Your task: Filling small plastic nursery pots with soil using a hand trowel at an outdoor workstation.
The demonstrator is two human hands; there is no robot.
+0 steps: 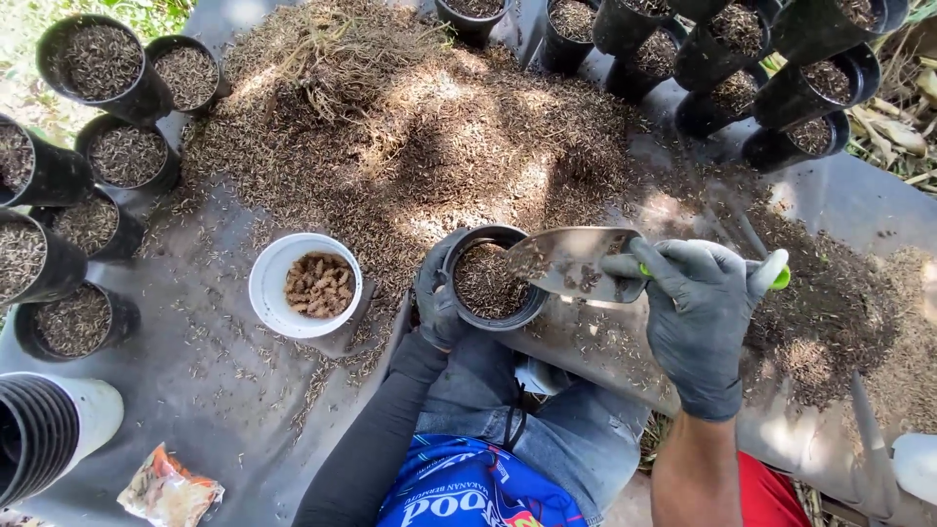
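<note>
— So where does the pot sit against the two hands?

— Right between them. The small black pot (491, 280) stands upright in front of the person's knees, on the dark ground sheet (224, 410). The left hand (436, 304), in a grey glove, has its fingers clamped round the pot's near-left wall.

— And the other hand?

— The right hand (695, 310), gloved too, has its fingers closed on the green handle of a metal trowel (576, 263). That trowel's long axis runs nearly level, right to left, and the blade tip hangs just over the pot's right rim, with some crumbs of mix on it.

— Which hand is nearer the pot, then?

— The left, since it is touching it. The right hand stands off to the pot's right; only the blade reaches over the mouth.

— How full is it?

— Brown husky mix shows close below the rim.

— What lies around?

— A big heap of potting mix (410, 127) behind the pot, filled black pots (98, 63) in rows at left and top right, a white bowl (305, 286) of pale brown lumps just left of the left hand, a stack of empty pots (34, 439) at the lower left, beside it a small packet (168, 491)
</note>
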